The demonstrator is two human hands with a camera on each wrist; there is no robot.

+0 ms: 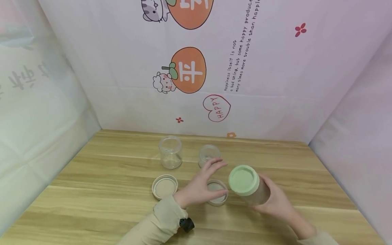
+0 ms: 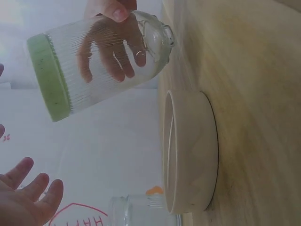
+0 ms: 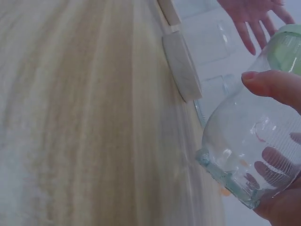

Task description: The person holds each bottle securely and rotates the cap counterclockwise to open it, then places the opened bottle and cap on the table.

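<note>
A clear ribbed glass jar point(image 3: 230, 129) with a pale green lid point(image 1: 244, 180) is tilted, raised off the table. My right hand point(image 1: 277, 202) grips it around the body, and the fingers show through the glass in the left wrist view. My left hand point(image 1: 200, 189) is held to the left of the green lid, thumb and fingers spread apart, holding nothing. Below the left hand lies a beige lid point(image 2: 195, 150), inner side up and partly covered by the hand in the head view.
A second beige lid point(image 1: 165, 187) lies to the left, beside the left forearm. Behind the lids stand a larger lidless glass jar point(image 1: 170, 154) and a smaller one point(image 1: 209, 151), partly hidden by my left fingers. Printed cloth walls point(image 1: 128, 68) enclose the wooden table point(image 1: 101, 190).
</note>
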